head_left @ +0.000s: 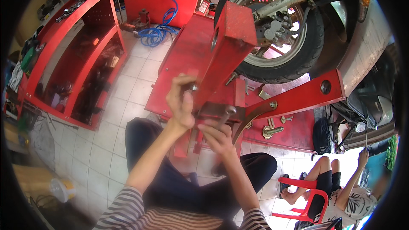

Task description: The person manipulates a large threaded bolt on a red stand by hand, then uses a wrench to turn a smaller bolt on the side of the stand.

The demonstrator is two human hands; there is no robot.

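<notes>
My left hand [180,106] is curled at the left side of a red steel post [228,55], its thumb and fingers closed round a small shiny bolt [194,87]. Slightly blurred, my right hand [218,137] grips a metal wrench [229,111] whose round end points up and away from me. The wrench's head is close to the post's foot, beside a curved bracket. From that foot a red steel arm [298,96] with a round hole runs to the right. A bolt [273,104] sits in this arm near its bend.
A motorcycle wheel [313,53] stands behind the post on a red lift platform [172,59]. Loose clamp parts [272,131] lie on the platform. Left is a red open rack [76,89]; a blue hose [153,36] coils beyond. Another person sits on a red chair [317,194] at right.
</notes>
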